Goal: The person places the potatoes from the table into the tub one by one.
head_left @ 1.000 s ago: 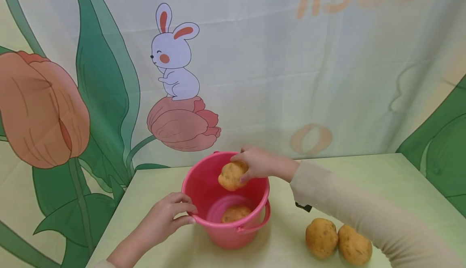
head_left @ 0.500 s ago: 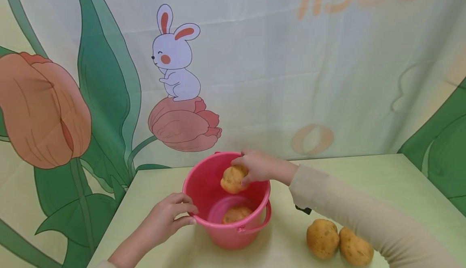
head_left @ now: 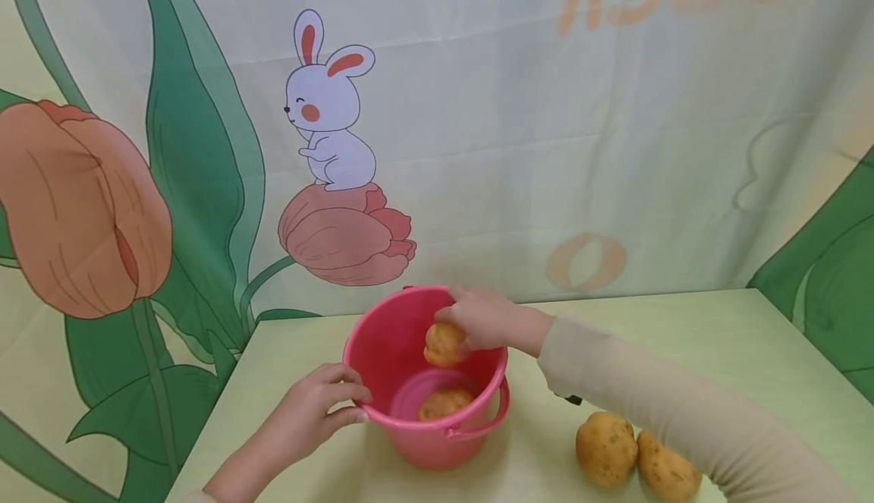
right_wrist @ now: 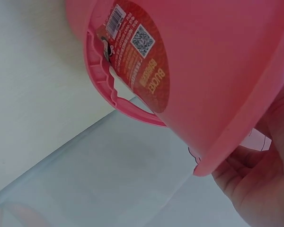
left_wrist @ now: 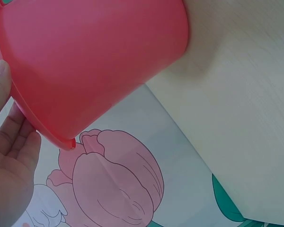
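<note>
A pink bucket (head_left: pixel 437 446) stands on the table, its handle (head_left: pixel 495 416) hanging at the right side. My left hand (head_left: pixel 310 404) pinches the near-left part of its rim; in the left wrist view the thumb lies on one side of the rim and the fingers on the other. My right hand (head_left: pixel 488 317) reaches over the far-right rim and grips a potato (head_left: pixel 442 345) inside the bucket, above the bottom. Another potato (head_left: pixel 444 403) lies at the bottom. The right wrist view shows the bucket's label (right_wrist: pixel 142 56), while its wall hides the held potato.
Two more potatoes, one (head_left: pixel 605 448) beside the other (head_left: pixel 668 469), lie on the pale table (head_left: pixel 546 480) right of the bucket, close by my right sleeve (head_left: pixel 655 381). A printed curtain (head_left: pixel 478 146) with a rabbit and tulips hangs behind the table's back edge.
My right hand has lowered the potato a little deeper into the bucket and slightly to the right. The left hand keeps its place on the rim.
</note>
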The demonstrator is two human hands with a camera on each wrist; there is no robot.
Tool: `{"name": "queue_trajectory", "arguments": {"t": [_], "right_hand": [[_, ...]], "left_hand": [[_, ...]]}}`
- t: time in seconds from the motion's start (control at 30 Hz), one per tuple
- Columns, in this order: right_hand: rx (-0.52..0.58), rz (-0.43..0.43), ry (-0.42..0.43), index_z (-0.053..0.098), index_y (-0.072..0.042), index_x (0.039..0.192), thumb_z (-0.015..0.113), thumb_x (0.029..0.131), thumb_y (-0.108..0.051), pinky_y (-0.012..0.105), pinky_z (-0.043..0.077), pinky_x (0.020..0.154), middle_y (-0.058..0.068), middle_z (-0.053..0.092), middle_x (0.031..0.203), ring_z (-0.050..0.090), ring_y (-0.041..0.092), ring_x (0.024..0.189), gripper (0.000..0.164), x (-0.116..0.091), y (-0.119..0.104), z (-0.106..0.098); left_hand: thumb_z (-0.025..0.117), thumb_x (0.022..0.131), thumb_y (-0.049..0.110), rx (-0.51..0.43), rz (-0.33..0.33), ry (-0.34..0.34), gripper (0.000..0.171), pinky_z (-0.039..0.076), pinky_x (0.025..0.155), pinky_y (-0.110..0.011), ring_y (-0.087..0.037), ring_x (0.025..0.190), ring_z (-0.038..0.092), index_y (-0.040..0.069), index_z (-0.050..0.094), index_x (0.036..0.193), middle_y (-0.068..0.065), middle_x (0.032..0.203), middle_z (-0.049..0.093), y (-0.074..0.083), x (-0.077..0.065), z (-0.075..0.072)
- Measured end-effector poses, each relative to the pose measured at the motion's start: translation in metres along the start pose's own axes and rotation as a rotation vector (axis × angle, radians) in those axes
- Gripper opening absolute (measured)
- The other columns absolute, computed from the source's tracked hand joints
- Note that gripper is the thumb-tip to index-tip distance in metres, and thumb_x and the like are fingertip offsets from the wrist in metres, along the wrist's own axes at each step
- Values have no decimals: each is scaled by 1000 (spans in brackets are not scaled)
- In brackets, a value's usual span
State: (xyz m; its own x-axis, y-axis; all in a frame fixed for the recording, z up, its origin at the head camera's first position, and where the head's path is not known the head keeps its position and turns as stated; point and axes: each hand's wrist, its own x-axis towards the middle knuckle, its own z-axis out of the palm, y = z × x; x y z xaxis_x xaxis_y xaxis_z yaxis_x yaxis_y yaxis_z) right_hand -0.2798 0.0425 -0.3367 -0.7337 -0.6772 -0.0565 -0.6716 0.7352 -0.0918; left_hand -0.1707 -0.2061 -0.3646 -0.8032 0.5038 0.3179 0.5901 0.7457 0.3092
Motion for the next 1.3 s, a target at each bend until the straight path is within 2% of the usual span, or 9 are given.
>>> {"name": "queue_trajectory", "arguments": {"t": [0.1, 0.23, 0.3, 0.4, 0.5, 0.9, 1.3], "right_hand": [[-19, -3, 2, 59, -18, 115, 79, 63, -25, 29, 52, 72, 8, 50, 112, 47, 20, 102, 56, 0, 0, 1], [-57, -15, 6, 63, -16, 109, 78, 64, -20, 27, 52, 69, 8, 52, 105, 48, 18, 96, 47, 0, 0, 2], [-72, -28, 11, 65, -14, 105, 77, 66, -17, 27, 51, 67, 8, 53, 101, 49, 17, 92, 40, 0, 1, 3], [-98, -47, 18, 66, -13, 102, 75, 69, -16, 25, 51, 66, 7, 54, 97, 49, 15, 88, 35, 0, 1, 3], [-126, -55, 24, 66, -13, 103, 75, 69, -18, 25, 51, 67, 7, 55, 97, 49, 15, 88, 35, 1, 2, 4], [-154, -70, 18, 66, -13, 103, 75, 69, -20, 24, 51, 66, 6, 55, 97, 49, 14, 87, 36, -1, 2, 4], [-113, -110, 41, 65, -13, 103, 76, 68, -21, 22, 50, 66, 3, 58, 97, 51, 12, 87, 37, -4, 7, -4]], "left_hand": [[68, 70, 32, -1, 13, 10, 16, 49, 67, -17, -7, 85, 49, 23, 69, 84, 11, 87, 56, 0, 0, 0], [57, 72, 44, -3, 21, 16, 27, 49, 67, -17, -7, 85, 50, 23, 69, 83, 11, 87, 56, -1, -1, 0], [60, 72, 41, -7, 14, 12, 24, 49, 67, -17, -7, 86, 50, 23, 69, 84, 11, 88, 56, -1, -1, 1], [70, 70, 28, -11, -8, -2, 15, 49, 67, -17, -8, 87, 49, 23, 69, 84, 11, 88, 55, 0, 0, 0], [73, 68, 21, -18, -34, -19, 17, 50, 67, -17, -8, 87, 49, 24, 69, 84, 11, 88, 55, 1, 0, 0], [73, 68, 20, -10, -43, -24, 18, 50, 66, -17, -8, 87, 49, 24, 69, 85, 10, 89, 55, 1, 1, 0], [73, 68, 20, -26, -76, -47, 19, 50, 67, -17, -8, 88, 50, 24, 69, 86, 11, 89, 56, 2, 0, 0]]}}
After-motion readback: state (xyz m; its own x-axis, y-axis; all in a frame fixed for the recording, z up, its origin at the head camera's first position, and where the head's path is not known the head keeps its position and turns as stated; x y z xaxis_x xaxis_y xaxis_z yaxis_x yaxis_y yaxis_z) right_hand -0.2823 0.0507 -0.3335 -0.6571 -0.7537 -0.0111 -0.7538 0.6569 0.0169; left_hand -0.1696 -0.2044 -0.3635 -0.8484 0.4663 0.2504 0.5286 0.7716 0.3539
